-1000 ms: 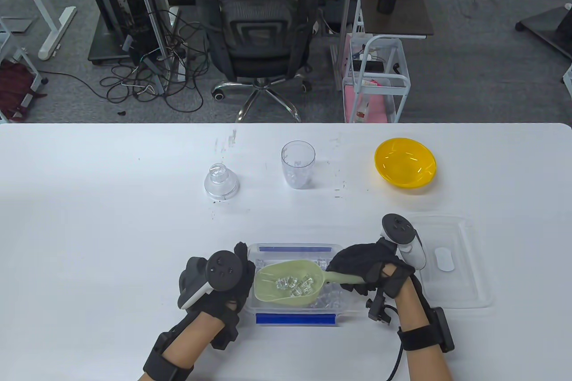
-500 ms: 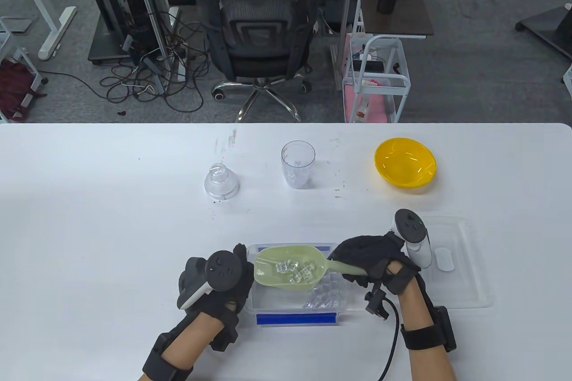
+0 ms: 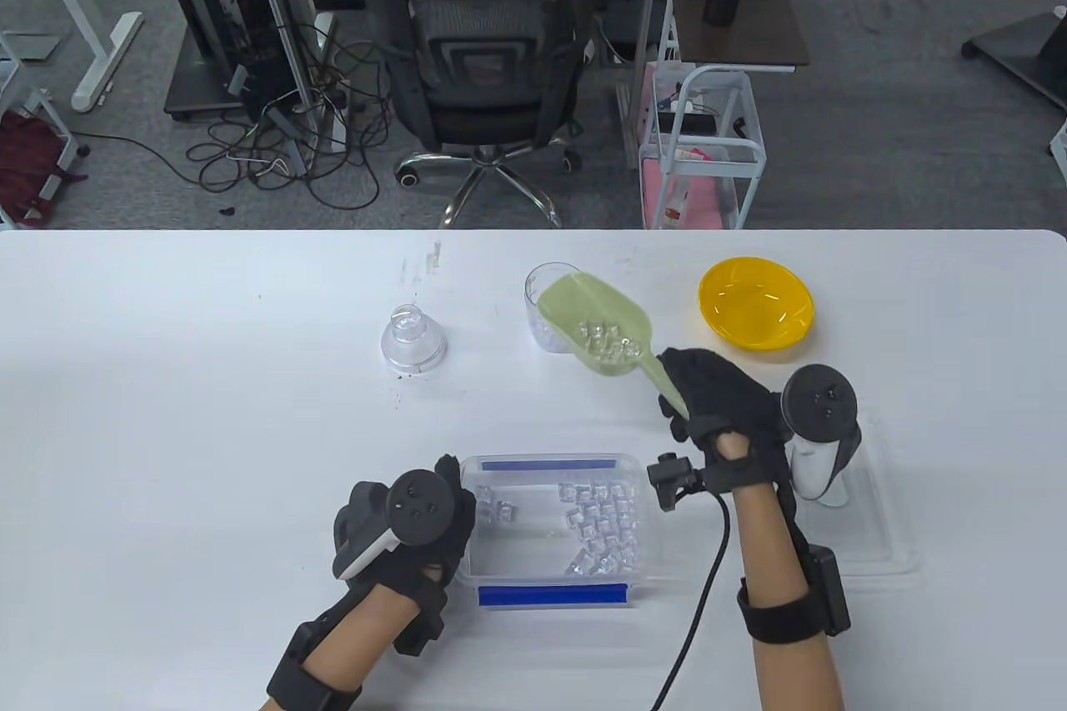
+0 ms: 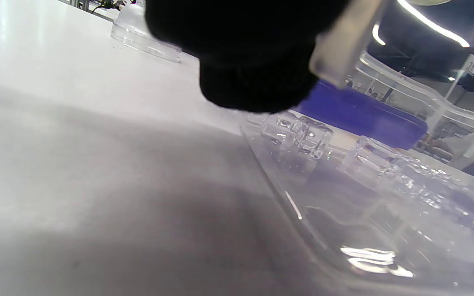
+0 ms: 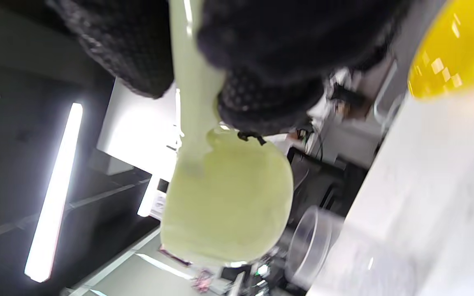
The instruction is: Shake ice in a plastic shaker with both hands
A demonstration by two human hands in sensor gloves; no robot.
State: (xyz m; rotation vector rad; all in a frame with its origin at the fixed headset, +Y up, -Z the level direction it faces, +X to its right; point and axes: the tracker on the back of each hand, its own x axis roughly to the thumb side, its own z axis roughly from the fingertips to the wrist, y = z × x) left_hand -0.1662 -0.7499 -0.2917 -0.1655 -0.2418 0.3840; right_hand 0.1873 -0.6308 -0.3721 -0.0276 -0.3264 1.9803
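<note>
your right hand (image 3: pixel 718 403) grips the green scoop (image 3: pixel 596 325), its ice-laden mouth just over the shaker cup (image 3: pixel 553 317) rim; left hand (image 3: pixel 417 519) fingers unclear.

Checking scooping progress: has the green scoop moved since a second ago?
Yes. The green scoop went from over the ice box to the clear cup.

We find almost nothing legible. In the left wrist view a small white sign (image 4: pixel 472 64) in the blurred background carries what seems to be the number "31", though the view is too soft to be sure. We can read no other text, label or brand.
</note>
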